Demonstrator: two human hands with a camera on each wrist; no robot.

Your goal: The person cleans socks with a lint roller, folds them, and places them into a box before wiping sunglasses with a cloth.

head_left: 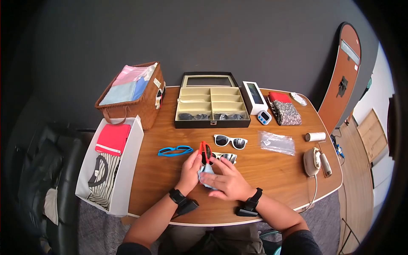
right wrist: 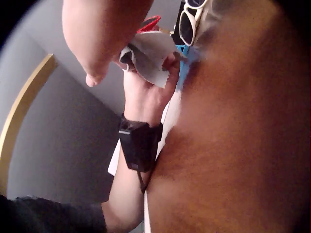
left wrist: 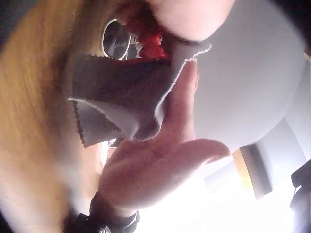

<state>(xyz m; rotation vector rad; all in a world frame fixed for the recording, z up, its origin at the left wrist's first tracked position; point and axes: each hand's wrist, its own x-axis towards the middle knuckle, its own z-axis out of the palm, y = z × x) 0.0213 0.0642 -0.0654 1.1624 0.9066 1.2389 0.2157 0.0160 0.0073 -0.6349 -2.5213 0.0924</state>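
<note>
Red-framed sunglasses (head_left: pixel 203 148) stand raised over the near middle of the table, gripped by the left hand (head_left: pixel 190 172). A light grey-blue cleaning cloth (head_left: pixel 207 175) with a zigzag edge wraps their lower part; in the right wrist view the cloth (right wrist: pixel 153 56) lies over the left palm, a left finger curled on it. From the right, the right hand (head_left: pixel 229 180) presses nearly straight fingers on the cloth and glasses. Its thumb (left wrist: pixel 214 150) sticks out apart from the cloth in the left wrist view. Just beyond are white sunglasses (head_left: pixel 230 142), cream-framed sunglasses (head_left: pixel 228 158) and blue glasses (head_left: pixel 175 151).
Behind stands an open compartment case (head_left: pixel 212 123) with dark glasses in its front row. A white bin (head_left: pixel 135 127) and a wicker basket (head_left: pixel 146 110) of folded cloths are left. At right lie a clear plastic bag (head_left: pixel 276 143), a timer (head_left: pixel 264 117) and a corded appliance (head_left: pixel 311 162).
</note>
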